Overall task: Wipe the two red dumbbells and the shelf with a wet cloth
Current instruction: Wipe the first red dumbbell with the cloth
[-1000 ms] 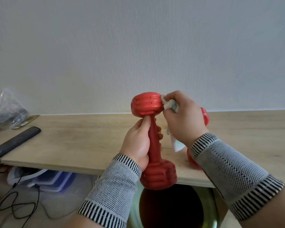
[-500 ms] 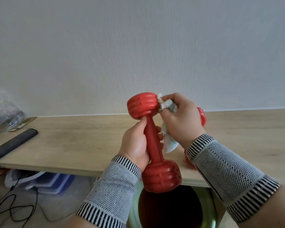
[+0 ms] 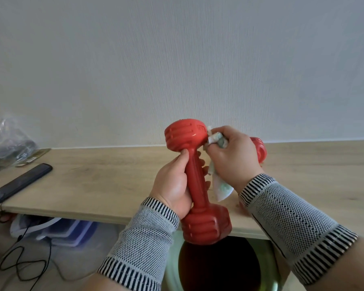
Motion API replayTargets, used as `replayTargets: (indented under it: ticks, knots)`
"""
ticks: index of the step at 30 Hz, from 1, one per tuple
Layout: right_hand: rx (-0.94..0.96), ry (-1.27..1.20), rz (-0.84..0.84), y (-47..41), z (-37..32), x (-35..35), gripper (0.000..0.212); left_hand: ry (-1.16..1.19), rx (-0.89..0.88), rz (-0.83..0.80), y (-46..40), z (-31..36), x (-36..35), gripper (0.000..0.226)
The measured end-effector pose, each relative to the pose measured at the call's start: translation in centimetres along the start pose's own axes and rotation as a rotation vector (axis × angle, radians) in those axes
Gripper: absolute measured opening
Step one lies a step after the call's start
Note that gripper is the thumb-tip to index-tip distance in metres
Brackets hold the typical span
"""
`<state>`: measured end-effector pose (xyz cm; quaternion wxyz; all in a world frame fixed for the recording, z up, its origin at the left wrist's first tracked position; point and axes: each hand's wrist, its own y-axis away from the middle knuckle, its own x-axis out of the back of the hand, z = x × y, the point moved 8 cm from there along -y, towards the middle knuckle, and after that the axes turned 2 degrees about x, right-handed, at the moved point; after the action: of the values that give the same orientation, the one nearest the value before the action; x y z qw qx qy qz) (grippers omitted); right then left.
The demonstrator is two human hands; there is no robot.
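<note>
My left hand (image 3: pixel 172 183) grips the handle of a red dumbbell (image 3: pixel 195 181), held nearly upright and tilted left above the front edge of the wooden shelf (image 3: pixel 105 181). My right hand (image 3: pixel 233 158) holds a crumpled white-green cloth (image 3: pixel 218 141) pressed against the right side of the dumbbell's upper head; a loose end of the cloth hangs down beside the handle. The second red dumbbell (image 3: pixel 260 151) rests on the shelf behind my right hand, mostly hidden by it.
A black remote (image 3: pixel 20 182) and a clear plastic bag (image 3: pixel 7 147) lie at the shelf's left end. A white wall rises behind. Under the shelf are plastic items, a black cable (image 3: pixel 19 259) and a round dark opening (image 3: pixel 216 267).
The dumbbell's upper head has tipped further left and turned slightly in my left hand. My right hand with the cloth has shifted over the head's right side.
</note>
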<state>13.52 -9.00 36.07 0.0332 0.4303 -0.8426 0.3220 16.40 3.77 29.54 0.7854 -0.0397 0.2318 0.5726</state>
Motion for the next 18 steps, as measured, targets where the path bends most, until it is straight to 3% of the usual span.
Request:
replayTargets:
  ticks: [4,7,11,18]
  knots:
    - [0.018,0.003,0.026,0.3,-0.4,-0.1,0.023,-0.027,-0.038,-0.007,-0.2,0.2,-0.3,0.047]
    - [0.227,0.078,0.116,0.9,-3.2,0.4,0.036,0.008,-0.056,0.022,-0.2,0.6,-0.3,0.04]
    - [0.489,0.154,0.113,2.1,-6.1,-0.2,0.038,0.01,-0.044,0.008,-0.1,0.3,-0.5,0.028]
    - [0.22,0.091,0.098,0.4,-2.7,0.9,0.029,-0.154,-0.124,0.082,0.0,0.7,0.3,0.025]
